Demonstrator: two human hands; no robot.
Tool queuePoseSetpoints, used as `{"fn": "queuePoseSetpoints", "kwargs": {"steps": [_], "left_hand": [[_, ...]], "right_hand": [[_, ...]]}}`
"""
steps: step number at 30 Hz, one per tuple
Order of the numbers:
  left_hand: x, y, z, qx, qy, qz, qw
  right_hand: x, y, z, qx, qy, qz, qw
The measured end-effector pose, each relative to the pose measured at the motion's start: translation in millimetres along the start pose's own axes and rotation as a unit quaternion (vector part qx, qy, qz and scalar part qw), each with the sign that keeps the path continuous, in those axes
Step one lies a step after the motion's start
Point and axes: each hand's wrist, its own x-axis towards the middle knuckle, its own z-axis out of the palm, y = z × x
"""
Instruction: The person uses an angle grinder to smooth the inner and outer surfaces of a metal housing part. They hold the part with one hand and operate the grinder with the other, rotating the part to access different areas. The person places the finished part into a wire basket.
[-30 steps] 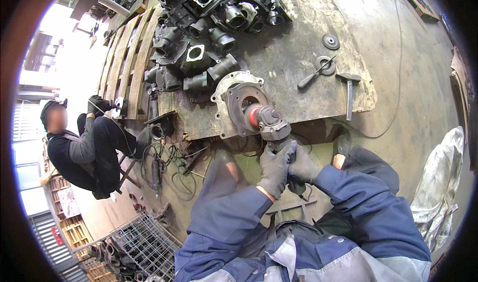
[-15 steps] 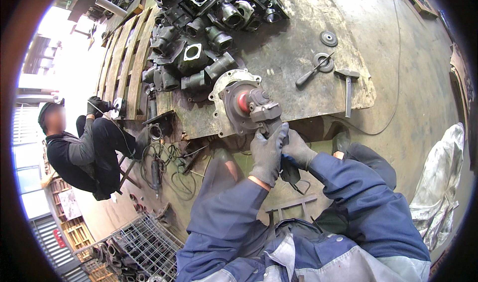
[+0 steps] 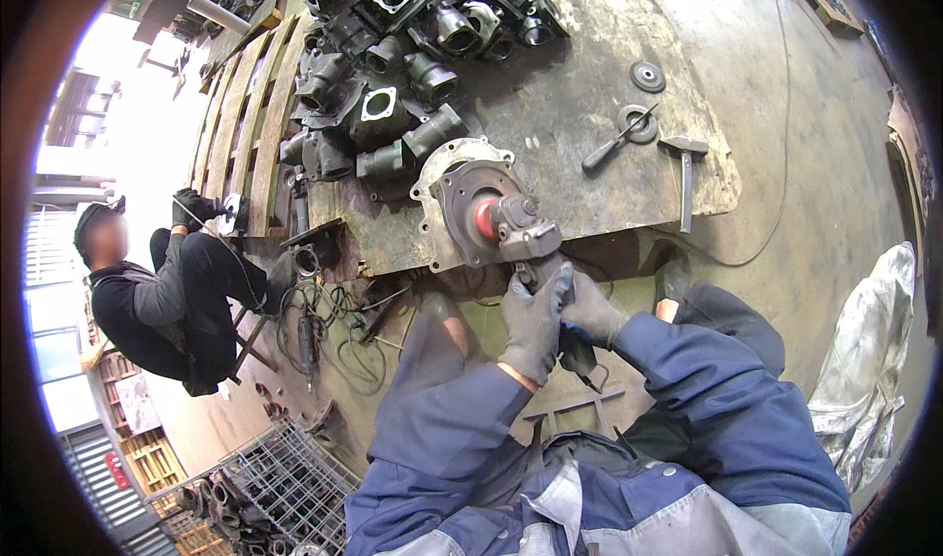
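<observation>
An angle grinder is gripped in both my gloved hands, its body pointing back toward me. My left hand wraps the body close behind the head, while my right hand closes around it just behind and to the right. The grinder's red disc lies against or just over the inside of a round metal flange casting, at the near edge of the worktable. Bolt holes ring the casting's pale rim. Whether the disc touches the metal cannot be told.
Dark castings are heaped at the table's far left. A hammer, a dark-handled tool and a loose disc lie on the worktable at right. Left, a co-worker sits beside a wooden pallet; cables trail below.
The grinder has shifted slightly right and toward me along with both hands. Its disc sits a little lower on the casting. The co-worker looks almost unchanged.
</observation>
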Motion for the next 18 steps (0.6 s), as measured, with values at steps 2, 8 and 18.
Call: {"fn": "queuePoseSetpoints", "kwargs": {"steps": [2, 8, 18], "left_hand": [[-6, -5, 1, 0.006, 0.01, -0.008, 1.0], [11, -4, 3, -0.002, -0.012, -0.025, 1.0], [26, 19, 0, -0.03, -0.018, 0.032, 0.999]], "right_hand": [[-6, 2, -2, 0.001, -0.017, -0.007, 1.0], [0, -1, -3, 0.022, 0.009, 0.008, 1.0], [22, -48, -4, 0.012, -0.046, 0.006, 0.999]]}}
